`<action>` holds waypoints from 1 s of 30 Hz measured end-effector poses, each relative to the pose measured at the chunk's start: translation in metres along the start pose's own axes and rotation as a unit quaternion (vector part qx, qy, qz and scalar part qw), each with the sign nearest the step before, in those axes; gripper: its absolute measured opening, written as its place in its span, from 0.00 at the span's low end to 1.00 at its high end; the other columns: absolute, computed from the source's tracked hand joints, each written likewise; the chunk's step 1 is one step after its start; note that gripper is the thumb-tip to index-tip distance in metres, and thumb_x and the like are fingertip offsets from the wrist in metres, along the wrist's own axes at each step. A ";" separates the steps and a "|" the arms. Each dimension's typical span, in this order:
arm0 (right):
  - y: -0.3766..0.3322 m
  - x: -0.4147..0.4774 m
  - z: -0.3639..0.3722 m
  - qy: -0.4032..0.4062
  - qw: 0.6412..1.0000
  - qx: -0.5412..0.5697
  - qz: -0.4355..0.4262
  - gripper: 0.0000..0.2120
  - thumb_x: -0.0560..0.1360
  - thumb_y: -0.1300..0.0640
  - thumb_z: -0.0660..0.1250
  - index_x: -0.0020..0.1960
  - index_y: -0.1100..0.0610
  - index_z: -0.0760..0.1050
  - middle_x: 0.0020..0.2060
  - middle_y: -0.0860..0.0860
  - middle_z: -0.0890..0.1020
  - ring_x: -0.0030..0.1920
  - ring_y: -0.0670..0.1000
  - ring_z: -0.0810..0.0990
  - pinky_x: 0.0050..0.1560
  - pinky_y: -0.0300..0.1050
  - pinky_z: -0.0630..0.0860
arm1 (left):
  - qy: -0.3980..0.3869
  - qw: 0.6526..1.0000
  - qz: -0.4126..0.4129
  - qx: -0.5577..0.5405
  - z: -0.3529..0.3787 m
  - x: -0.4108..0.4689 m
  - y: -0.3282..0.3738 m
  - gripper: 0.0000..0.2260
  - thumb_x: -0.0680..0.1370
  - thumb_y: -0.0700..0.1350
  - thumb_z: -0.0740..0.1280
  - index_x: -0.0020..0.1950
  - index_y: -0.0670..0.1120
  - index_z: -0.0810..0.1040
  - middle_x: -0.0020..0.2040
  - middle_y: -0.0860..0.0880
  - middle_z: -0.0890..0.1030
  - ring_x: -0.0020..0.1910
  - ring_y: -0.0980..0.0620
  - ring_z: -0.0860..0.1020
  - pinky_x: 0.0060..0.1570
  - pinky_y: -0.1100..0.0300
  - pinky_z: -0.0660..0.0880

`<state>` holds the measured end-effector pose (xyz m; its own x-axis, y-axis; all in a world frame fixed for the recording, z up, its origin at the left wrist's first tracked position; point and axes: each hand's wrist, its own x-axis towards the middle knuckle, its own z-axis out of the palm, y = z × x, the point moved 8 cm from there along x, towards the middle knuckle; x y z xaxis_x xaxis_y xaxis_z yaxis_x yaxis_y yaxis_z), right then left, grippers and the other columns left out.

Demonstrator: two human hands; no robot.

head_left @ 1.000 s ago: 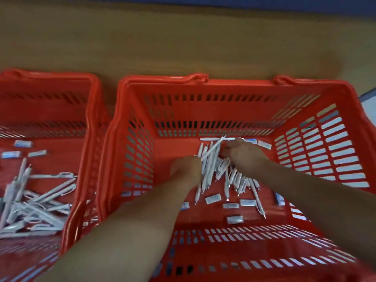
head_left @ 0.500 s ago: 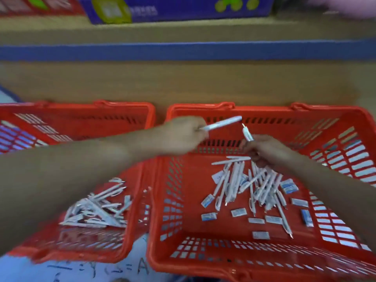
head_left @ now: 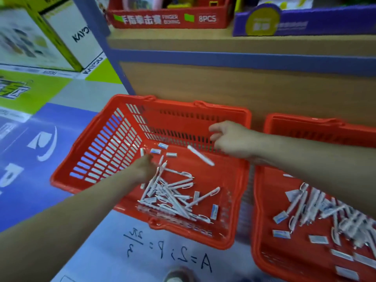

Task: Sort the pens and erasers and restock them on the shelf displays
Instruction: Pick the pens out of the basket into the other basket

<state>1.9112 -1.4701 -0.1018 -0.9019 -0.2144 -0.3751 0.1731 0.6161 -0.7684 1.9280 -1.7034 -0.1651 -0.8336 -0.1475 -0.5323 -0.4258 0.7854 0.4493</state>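
1. On the red display box (head_left: pixel 168 19), which stands on the shelf (head_left: pixel 183 42), we read "FINGER BOXING" and "8PCS" beside Chinese characters.
2. On the white carton (head_left: pixel 81 35) at the left we make out "KAYOU".
3. On the floor (head_left: pixel 97 247) we read handwriting, upside down to us: "A=2; P=" and a fraction.
4. The badge on the purple display box (head_left: pixel 325 23) is too blurred for us to read.

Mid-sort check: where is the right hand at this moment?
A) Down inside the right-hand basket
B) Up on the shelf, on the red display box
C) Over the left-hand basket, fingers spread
C: the right hand hangs over the left basket with its fingers spread and gripping nothing. A lone white pen is just below it, clear of the fingers.
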 end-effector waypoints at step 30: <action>0.368 -0.129 -0.084 0.016 0.899 -0.398 0.183 0.22 0.73 0.65 0.62 0.64 0.48 0.72 0.57 0.53 0.69 0.60 0.57 0.72 0.51 0.53 0.77 | -0.121 0.924 0.243 0.269 0.375 -0.050 0.218 0.24 0.72 0.53 0.71 0.62 0.41 0.70 0.61 0.41 0.76 0.61 0.42 0.75 0.56 0.53 0.73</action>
<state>2.0578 -1.1522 -0.2924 -0.8555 0.1277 -0.5018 0.1349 0.9906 0.0222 2.0088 -1.2993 -0.3089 -0.7492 0.3891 -0.5361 0.2694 0.9183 0.2901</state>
